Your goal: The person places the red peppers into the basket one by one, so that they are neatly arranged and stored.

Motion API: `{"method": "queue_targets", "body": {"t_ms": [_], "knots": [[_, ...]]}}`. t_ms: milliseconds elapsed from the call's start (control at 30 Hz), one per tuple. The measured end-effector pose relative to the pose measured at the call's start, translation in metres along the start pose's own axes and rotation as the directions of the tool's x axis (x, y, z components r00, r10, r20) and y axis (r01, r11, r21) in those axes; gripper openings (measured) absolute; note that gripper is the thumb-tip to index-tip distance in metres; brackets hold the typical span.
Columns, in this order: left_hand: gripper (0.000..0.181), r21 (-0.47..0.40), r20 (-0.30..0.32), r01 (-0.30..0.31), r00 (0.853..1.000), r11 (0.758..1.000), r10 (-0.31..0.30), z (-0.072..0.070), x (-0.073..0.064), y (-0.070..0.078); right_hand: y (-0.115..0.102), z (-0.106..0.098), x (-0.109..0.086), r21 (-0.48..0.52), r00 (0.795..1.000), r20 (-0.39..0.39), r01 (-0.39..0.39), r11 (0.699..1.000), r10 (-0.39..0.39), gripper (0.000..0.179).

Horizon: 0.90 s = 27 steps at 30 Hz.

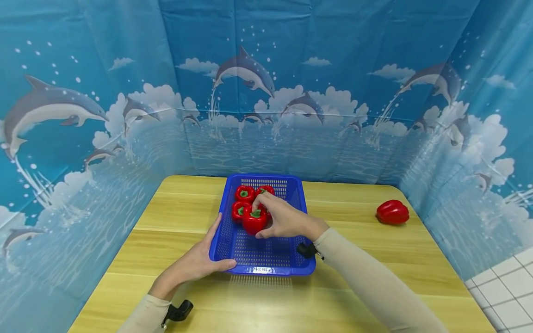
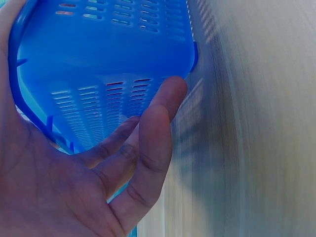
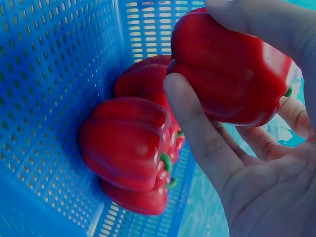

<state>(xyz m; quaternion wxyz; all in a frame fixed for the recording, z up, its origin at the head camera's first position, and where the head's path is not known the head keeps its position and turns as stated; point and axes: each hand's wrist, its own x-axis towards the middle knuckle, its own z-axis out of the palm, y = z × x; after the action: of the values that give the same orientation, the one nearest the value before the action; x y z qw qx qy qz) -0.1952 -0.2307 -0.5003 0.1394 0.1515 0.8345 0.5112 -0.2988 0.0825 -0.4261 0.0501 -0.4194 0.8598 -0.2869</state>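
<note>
My right hand [image 1: 287,218] grips a red bell pepper [image 3: 227,69] between thumb and fingers, above the floor of a blue plastic basket [image 1: 308,266]. Beside the held pepper, several more red bell peppers [image 3: 123,143] with green stems lie together inside the basket. In the head view the right hand partly covers those at the back right. My left hand [image 1: 193,260] holds the basket at its front left corner. Its thumb lies at the front rim, and the other fingers reach along the outside of the slotted wall, as the left wrist view shows.
Another red bell pepper [image 1: 393,212] lies on its side at the right of the wooden table [image 1: 345,296]. A blue dolphin-print curtain [image 1: 266,138] hangs behind the table and along both sides. White tiles [image 1: 510,282] show at the lower right.
</note>
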Motion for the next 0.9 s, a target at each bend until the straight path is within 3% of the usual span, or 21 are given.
{"method": "queue_targets", "body": {"t_ms": [633, 900], "knots": [[0.135, -0.020, 0.006, -0.014, 1.000, 1.000, 0.014, 0.002, 0.001, -0.004, -0.003, 0.035, 0.018, -0.055, 0.991, 0.115, -0.061, 0.997, 0.067, 0.059], [0.135, -0.027, 0.009, -0.016, 1.000, 1.000, 0.017, 0.000, 0.000, -0.002, -0.004, 0.035, 0.019, -0.026, 0.993, 0.112, -0.033, 0.999, 0.036, 0.037]]}}
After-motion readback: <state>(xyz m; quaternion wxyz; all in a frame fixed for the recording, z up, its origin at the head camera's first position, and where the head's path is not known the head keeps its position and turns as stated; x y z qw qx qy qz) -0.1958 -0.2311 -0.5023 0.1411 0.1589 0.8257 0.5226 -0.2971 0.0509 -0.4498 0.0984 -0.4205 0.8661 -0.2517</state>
